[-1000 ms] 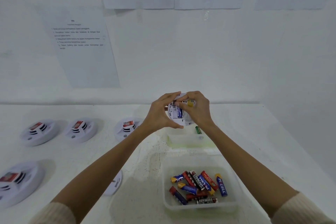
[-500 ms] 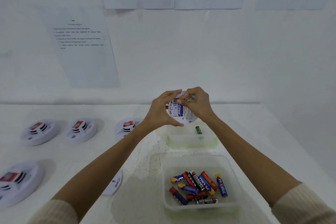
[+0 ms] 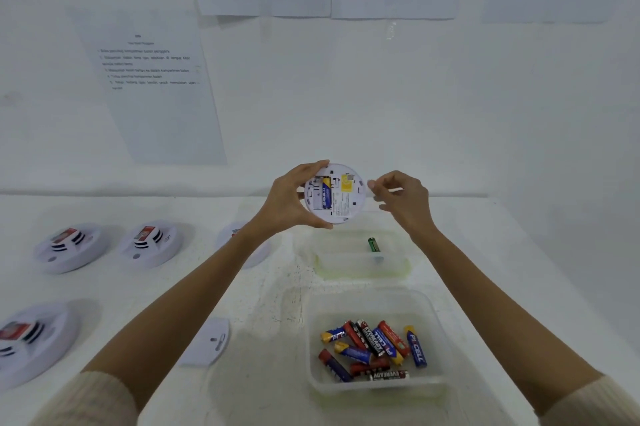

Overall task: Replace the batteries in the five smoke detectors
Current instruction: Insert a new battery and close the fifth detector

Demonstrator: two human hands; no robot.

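My L grip point(image 3: 294, 197) holds the smoke detector point(image 3: 341, 197) up off the bench point(image 3: 166, 294), back side facing me. Thumb is on the lower rim, fingers curl over the top-left edge. Batt. compartment is uncovered w/ one blue-yellow battery point(image 3: 326, 192) seated upright in it; a yellow label point(image 3: 347, 182) sits just right of that.

R grip point(image 3: 401, 199) is just beside the detector's right edge, not touching it. Its fingers are loosely curled, thumb and index tips near each other, and I see nothing in it.

Below my hands is the far tray point(image 3: 346, 263), w/ a single green battery point(image 3: 373, 245) lying in it. Nearer me is the near tray point(image 3: 440, 339), holding a loose pile of batteries point(image 3: 374, 346) in red, blue, black and yellow.

On the left of the bench, two detectors point(image 3: 71, 247) point(image 3: 150, 244) lie face up in the back row, and a third detector point(image 3: 230, 235) is mostly hidden behind my L forearm. A fourth detector point(image 3: 31, 339) sits front left, cut off by the frame edge. A white cover plate point(image 3: 207, 342) lies flat just beside my L forearm. Printed sheets point(image 3: 152, 86) are stuck on the wall, text too blurred to read.
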